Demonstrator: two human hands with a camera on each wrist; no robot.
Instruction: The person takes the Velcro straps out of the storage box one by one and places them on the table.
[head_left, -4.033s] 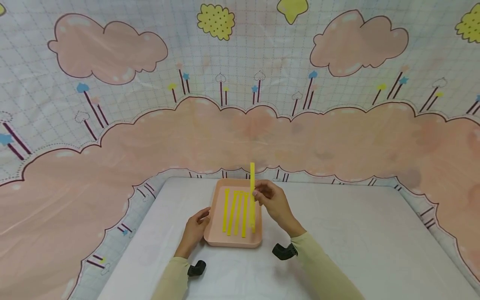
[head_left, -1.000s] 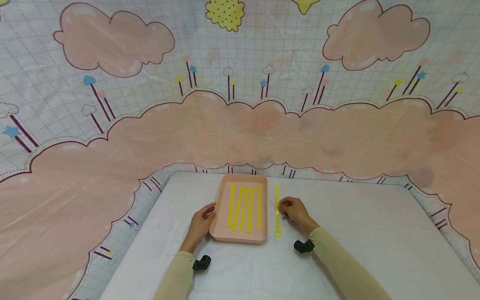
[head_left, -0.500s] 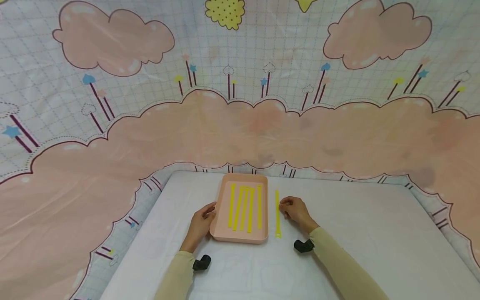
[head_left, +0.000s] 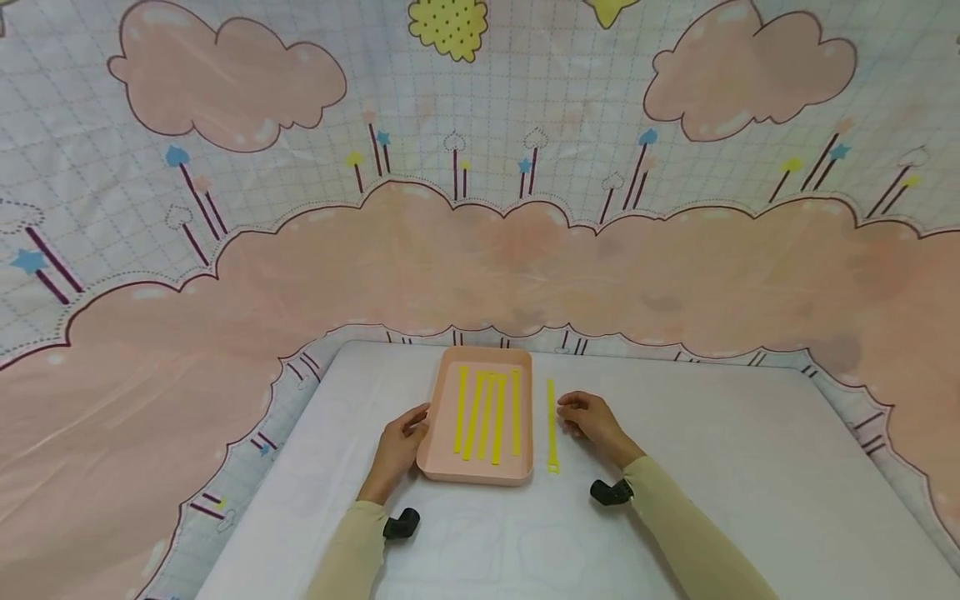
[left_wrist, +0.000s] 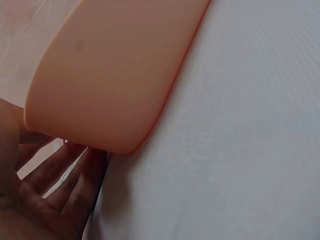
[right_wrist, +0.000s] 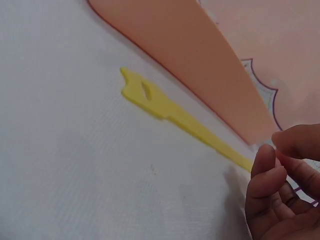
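Several yellow hook-and-loop cable ties (head_left: 459, 412) lie lengthwise in a shallow pink tray (head_left: 474, 475). Just right of the tray, one more yellow cable tie (head_left: 552, 425) rests on the white table; its slotted head (right_wrist: 145, 92) shows in the right wrist view. My right hand (head_left: 594, 421) is beside this tie with loosely bent fingers, a small gap between them in the head view, and nothing is visibly held. At the tray's left side, my left hand (head_left: 397, 450) touches the wall with fingers fairly straight. Some left fingertips are hidden by the tray in the left wrist view.
The white table (head_left: 712, 458) stretches out around the tray. A patterned curtain (head_left: 480, 275) with clouds hangs behind the table's far edge. A black wrist device (head_left: 611, 493) sits on each forearm.
Four seconds ago my right hand held a cable tie upright over the tray's right side. That tie now lies flat on the table, and the fingers have come off it. My left hand stays put.
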